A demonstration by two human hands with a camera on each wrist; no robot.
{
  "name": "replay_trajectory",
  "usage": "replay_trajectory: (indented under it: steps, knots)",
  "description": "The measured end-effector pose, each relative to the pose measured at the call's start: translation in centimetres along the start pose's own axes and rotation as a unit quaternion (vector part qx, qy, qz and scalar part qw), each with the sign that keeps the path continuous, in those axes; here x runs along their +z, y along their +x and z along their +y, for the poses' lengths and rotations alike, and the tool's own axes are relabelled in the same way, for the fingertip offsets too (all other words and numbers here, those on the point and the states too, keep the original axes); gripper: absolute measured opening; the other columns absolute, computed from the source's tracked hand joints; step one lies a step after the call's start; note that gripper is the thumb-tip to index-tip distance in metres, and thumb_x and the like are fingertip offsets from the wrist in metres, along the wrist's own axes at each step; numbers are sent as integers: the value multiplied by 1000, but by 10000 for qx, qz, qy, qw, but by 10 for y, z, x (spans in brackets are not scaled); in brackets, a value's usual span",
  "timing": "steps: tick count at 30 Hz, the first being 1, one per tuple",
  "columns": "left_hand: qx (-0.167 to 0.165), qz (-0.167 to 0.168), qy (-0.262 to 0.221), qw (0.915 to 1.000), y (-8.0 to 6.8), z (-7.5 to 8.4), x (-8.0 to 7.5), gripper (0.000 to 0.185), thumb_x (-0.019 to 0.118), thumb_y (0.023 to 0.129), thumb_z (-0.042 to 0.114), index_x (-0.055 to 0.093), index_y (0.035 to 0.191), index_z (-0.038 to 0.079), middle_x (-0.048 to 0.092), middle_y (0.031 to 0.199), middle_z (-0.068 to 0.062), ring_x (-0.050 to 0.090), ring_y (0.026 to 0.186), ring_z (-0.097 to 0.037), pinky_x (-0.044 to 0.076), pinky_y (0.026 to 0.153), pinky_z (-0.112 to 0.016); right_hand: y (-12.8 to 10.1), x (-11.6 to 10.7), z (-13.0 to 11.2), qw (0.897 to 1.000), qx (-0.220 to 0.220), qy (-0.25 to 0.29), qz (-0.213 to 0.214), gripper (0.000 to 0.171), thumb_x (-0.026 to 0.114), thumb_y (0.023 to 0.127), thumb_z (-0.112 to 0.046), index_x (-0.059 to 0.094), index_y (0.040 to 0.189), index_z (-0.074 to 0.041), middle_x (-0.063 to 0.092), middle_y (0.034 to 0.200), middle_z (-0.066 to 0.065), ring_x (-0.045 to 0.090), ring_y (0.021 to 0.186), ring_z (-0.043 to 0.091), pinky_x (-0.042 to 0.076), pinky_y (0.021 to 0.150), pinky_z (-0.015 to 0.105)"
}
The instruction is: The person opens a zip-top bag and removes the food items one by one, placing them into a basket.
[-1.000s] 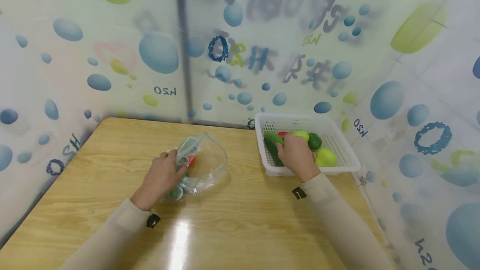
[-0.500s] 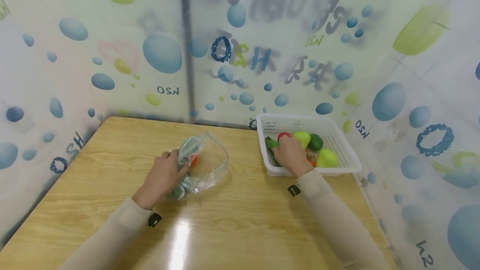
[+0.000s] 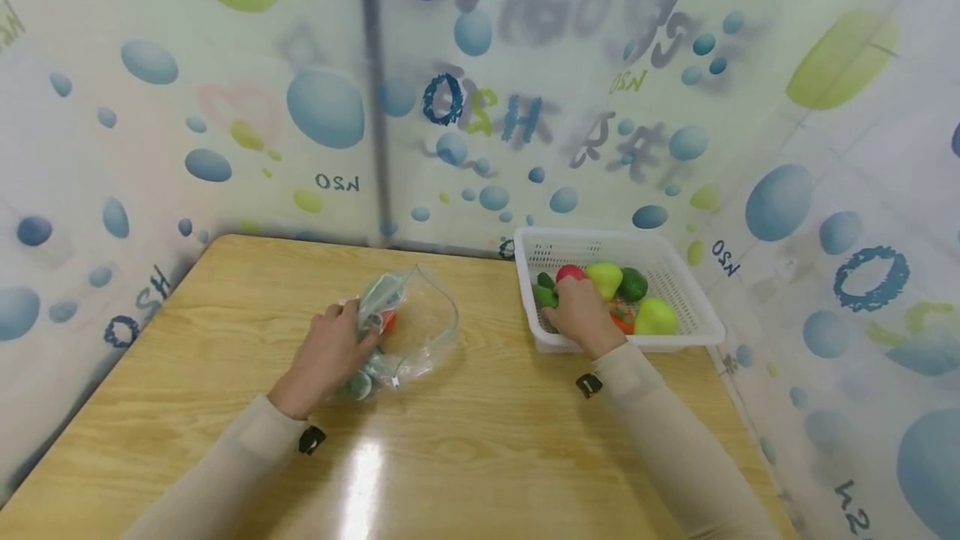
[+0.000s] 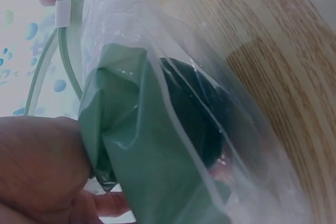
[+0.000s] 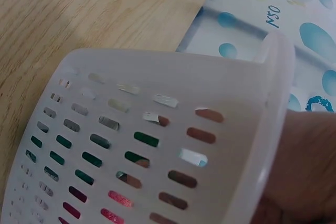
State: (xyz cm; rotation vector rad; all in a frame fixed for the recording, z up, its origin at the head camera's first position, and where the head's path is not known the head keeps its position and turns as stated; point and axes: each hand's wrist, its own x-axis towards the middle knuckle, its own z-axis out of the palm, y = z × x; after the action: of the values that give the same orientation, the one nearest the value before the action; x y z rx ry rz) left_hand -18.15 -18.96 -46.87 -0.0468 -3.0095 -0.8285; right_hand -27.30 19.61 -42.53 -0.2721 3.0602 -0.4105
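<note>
My left hand (image 3: pixel 322 352) grips the edge of a clear zip bag (image 3: pixel 431 319) with a green panel, lying on the table with its mouth spread toward the right. Inside show a red thing (image 3: pixel 388 322) and, in the left wrist view, a dark green rounded thing (image 4: pixel 197 114). My right hand (image 3: pixel 585 315) reaches into a white perforated basket (image 3: pixel 705 319). Between its thumb and fingers a green cucumber (image 3: pixel 544 297) pokes out to the left; the rest is hidden. In the right wrist view, the basket wall (image 5: pixel 157 66) covers most of the fingers.
Also in the basket are a red round item (image 3: pixel 570 272), green pears (image 3: pixel 655 317), a dark green rounded vegetable (image 3: pixel 633 283), an orange-red item (image 3: pixel 622 319) and another dark green piece (image 3: pixel 545 280). Patterned curtains (image 3: pixel 480 173) stand behind the wooden table (image 3: pixel 465 457).
The cucumber has turned from lying lengthwise along the basket's left side to pointing leftward from my right hand, which shifted slightly left. My left hand and the bag stay nearly still.
</note>
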Motion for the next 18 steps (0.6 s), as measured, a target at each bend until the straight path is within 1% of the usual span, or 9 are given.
replay_trajectory:
  steps: [3,5,8,9,11,13,14,16,18]
  knots:
    - [-12,7,9,10000,0,0,0,74,69,115,29,45,163,-22,61,146,-51,70,113,-56,67,84,-61,1,0,1,10000,1,32,-83,31,88,102,-17,68,85,-1,53,74,5,56,73,23,46,65,31]
    - [-30,-3,23,10000,0,-1,0,74,69,115,29,45,163,-22,60,146,-51,70,113,-56,68,84,-61,1,1,1,9999,-4,73,-142,30,88,102,-17,69,86,-1,50,72,4,55,71,21,44,64,29]
    - [-73,-32,39,10000,-1,-2,-2,74,69,115,29,45,163,-22,60,147,-51,70,114,-57,68,84,-61,2,2,0,9998,-1,121,-184,26,88,103,-18,74,94,2,51,73,4,55,71,21,43,64,29]
    - [-90,-38,49,9999,-1,-2,-2,75,69,115,29,45,163,-22,59,147,-51,70,115,-57,67,84,-61,1,2,0,9998,-14,128,-165,25,88,103,-19,77,99,3,54,74,5,56,72,21,44,65,29]
    - [-119,-44,64,9999,-2,-2,-3,75,69,115,30,45,164,-21,59,149,-51,69,117,-59,67,86,-63,-1,2,-2,9998,-32,176,-123,26,86,104,-19,79,108,6,62,79,11,59,75,24,46,66,31]
    - [-139,-54,75,9999,-2,-1,-3,75,68,115,31,45,165,-20,58,152,-50,68,122,-62,66,90,-66,-4,1,-3,9998,-70,202,33,25,82,105,-14,80,117,8,76,94,19,65,81,26,53,70,33]
    - [-147,-64,74,9998,-2,0,-3,75,68,115,32,45,165,-19,56,155,-50,67,125,-63,65,92,-68,-7,0,-5,9996,-82,226,129,26,80,105,-11,80,122,9,80,104,22,67,84,28,57,72,35]
    - [-152,-72,82,9998,-2,1,-2,75,68,115,33,45,166,-17,51,163,-49,64,131,-67,64,95,-71,-11,-3,-8,9988,-150,287,364,28,74,103,-3,79,128,10,84,123,27,73,91,32,64,75,40]
    - [-165,-72,104,9998,-1,1,-2,75,68,114,33,46,167,-16,45,169,-47,61,136,-69,63,98,-75,-16,-4,-12,9966,-328,290,702,33,70,100,3,78,131,10,82,135,28,79,101,35,70,83,47]
